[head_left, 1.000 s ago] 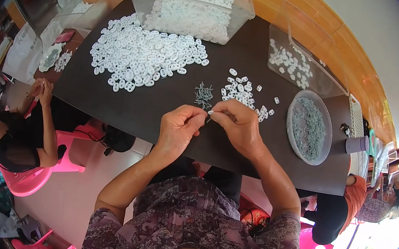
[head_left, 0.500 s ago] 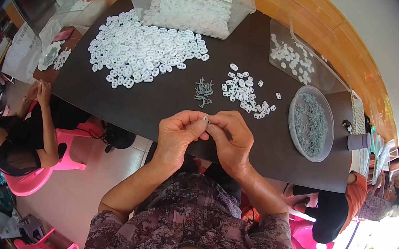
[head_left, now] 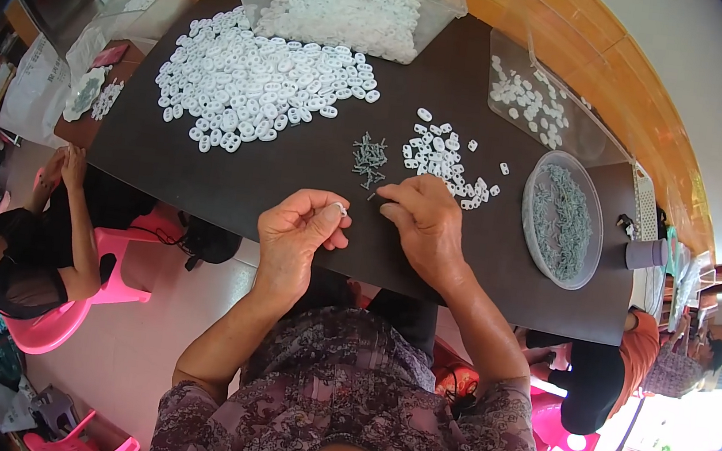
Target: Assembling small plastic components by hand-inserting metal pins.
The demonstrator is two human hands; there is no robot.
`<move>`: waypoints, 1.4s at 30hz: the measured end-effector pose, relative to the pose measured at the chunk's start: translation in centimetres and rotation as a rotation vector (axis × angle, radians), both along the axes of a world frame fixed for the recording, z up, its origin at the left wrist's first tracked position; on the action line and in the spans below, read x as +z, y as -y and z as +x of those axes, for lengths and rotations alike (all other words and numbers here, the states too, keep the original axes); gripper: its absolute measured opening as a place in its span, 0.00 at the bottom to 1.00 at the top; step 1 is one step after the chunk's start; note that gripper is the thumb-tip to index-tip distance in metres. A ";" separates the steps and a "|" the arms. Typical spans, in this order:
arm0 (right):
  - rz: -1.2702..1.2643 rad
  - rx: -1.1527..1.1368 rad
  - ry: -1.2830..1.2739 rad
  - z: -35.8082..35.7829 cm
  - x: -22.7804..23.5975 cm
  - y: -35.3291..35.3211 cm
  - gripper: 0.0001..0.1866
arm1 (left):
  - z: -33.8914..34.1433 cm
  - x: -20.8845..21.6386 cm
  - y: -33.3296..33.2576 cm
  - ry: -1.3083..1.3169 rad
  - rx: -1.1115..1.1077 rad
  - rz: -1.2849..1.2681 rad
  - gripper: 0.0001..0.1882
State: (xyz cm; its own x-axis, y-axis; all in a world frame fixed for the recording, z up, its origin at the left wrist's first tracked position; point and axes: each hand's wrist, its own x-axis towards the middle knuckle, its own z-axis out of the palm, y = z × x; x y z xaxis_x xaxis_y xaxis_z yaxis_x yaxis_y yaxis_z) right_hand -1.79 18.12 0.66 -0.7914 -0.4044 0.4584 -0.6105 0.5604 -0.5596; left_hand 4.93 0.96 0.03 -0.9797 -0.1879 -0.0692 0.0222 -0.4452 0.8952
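Between the thumb and fingers of my left hand [head_left: 293,236] is a small white plastic piece [head_left: 342,210], held over the table's near edge. To its right, my right hand [head_left: 423,228] is curled in a pinch above the table, with one small grey screw [head_left: 370,196] at its fingertips. Just beyond those fingertips lies a little heap of grey screws [head_left: 369,160]. Small white two-holed pieces [head_left: 440,156] are scattered beyond my right hand, some partly hidden by it. Farther left spreads a large pile of white oval two-holed pieces [head_left: 256,89].
A clear bin [head_left: 448,6] of white pieces stands at the far edge. On the right are a round tub [head_left: 596,252] of grey screws, a clear tray [head_left: 511,42] with white pieces and a grey cup [head_left: 645,255]. Another person [head_left: 28,254] sits at left on a pink chair.
My hands have come apart. The right went forward and slightly right to the screw heap; the left drew back leftward, still pinching a white piece.
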 end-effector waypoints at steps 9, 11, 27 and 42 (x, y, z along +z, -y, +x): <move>0.150 0.093 -0.202 -1.3 -1.1 1.6 0.07 | 0.4 -0.2 0.7 0.015 -0.012 -0.011 0.09; 0.174 0.105 -0.236 -1.3 -1.2 1.6 0.07 | 0.5 -0.5 0.9 0.008 -0.028 -0.009 0.09; -0.401 0.175 0.595 2.7 2.3 1.0 0.07 | 0.8 0.1 0.2 0.037 -0.130 0.012 0.09; -0.417 0.086 0.592 3.7 2.8 1.3 0.07 | 1.4 0.0 -1.1 -0.071 -0.059 -0.178 0.06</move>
State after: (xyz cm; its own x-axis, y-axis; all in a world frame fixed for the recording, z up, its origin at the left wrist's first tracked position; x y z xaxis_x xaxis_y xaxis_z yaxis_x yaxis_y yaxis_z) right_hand 1.91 16.86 3.46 -0.9279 -0.3610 0.0929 -0.1714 0.1920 -0.9663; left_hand 6.30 2.06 0.02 -0.9907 -0.1330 0.0296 0.0665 -0.2822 0.9571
